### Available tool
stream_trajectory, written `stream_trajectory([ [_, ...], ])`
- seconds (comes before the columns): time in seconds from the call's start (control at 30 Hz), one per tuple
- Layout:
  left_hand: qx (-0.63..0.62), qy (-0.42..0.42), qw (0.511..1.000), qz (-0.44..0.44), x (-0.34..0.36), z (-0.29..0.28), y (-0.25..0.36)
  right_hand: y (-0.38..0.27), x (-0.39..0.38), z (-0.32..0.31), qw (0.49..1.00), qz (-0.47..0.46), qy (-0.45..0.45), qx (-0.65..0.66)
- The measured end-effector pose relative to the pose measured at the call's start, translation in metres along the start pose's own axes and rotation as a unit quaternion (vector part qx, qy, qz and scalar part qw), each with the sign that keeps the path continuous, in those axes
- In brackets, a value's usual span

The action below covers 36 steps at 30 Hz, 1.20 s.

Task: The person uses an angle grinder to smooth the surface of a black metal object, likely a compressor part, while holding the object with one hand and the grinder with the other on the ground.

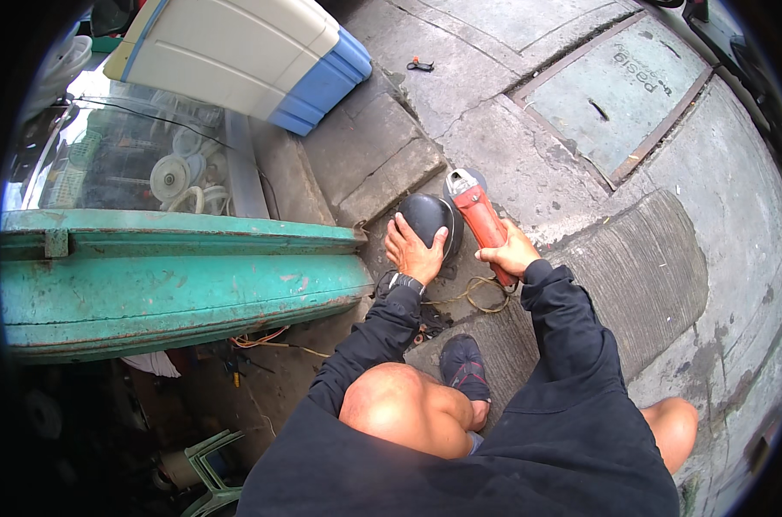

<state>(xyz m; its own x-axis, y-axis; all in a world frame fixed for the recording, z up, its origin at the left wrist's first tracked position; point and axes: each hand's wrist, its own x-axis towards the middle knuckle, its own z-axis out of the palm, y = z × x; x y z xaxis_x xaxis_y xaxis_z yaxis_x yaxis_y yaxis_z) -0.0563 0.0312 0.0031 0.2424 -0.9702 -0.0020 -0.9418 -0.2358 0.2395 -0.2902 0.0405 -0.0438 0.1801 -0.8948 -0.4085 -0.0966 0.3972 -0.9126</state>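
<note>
My left hand [412, 250] presses down on a black rounded dome-shaped part [425, 215] that rests on the concrete pavement. My right hand [510, 254] grips the body of a red angle grinder [479, 215]. The grinder's grey head lies at the dome's far right edge. Its cord [481, 297] loops on the ground below my hands. I wear a wristwatch [405, 282] on my left wrist and dark long sleeves. My knee and a dark shoe [462, 366] show underneath.
A green-framed glass counter [175, 276] stands at my left, with a white and blue box [244, 56] above it. A metal-framed cover [619, 95] is set into the pavement at the far right. A small tool [420, 64] lies far ahead.
</note>
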Motion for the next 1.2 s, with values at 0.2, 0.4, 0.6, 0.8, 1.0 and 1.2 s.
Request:
stream_trajectory([
  [0.2, 0.003, 0.007, 1.0, 0.004, 0.001, 0.003, -0.003, -0.004, -0.003, -0.001, 1.0, 0.008, -0.011, -0.017],
  [0.4, 0.003, 0.003, 1.0, 0.004, 0.001, 0.002, -0.004, -0.005, -0.006, 0.0, 0.999, 0.011, -0.006, -0.04],
  [0.6, -0.007, 0.014, 1.0, 0.018, 0.002, 0.006, -0.006, 0.012, 0.013, 0.006, 0.999, 0.009, -0.011, -0.046],
  [0.8, -0.003, 0.013, 1.0, 0.019, 0.001, 0.005, -0.007, 0.004, 0.015, 0.004, 0.998, 0.014, -0.026, -0.062],
  [1.0, 0.003, 0.005, 1.0, 0.014, 0.001, 0.002, -0.007, 0.002, 0.004, -0.001, 0.998, 0.01, -0.048, -0.03],
  [1.2, -0.001, 0.004, 1.0, 0.021, 0.001, 0.003, -0.006, -0.004, 0.008, 0.0, 0.997, 0.017, -0.022, -0.069],
])
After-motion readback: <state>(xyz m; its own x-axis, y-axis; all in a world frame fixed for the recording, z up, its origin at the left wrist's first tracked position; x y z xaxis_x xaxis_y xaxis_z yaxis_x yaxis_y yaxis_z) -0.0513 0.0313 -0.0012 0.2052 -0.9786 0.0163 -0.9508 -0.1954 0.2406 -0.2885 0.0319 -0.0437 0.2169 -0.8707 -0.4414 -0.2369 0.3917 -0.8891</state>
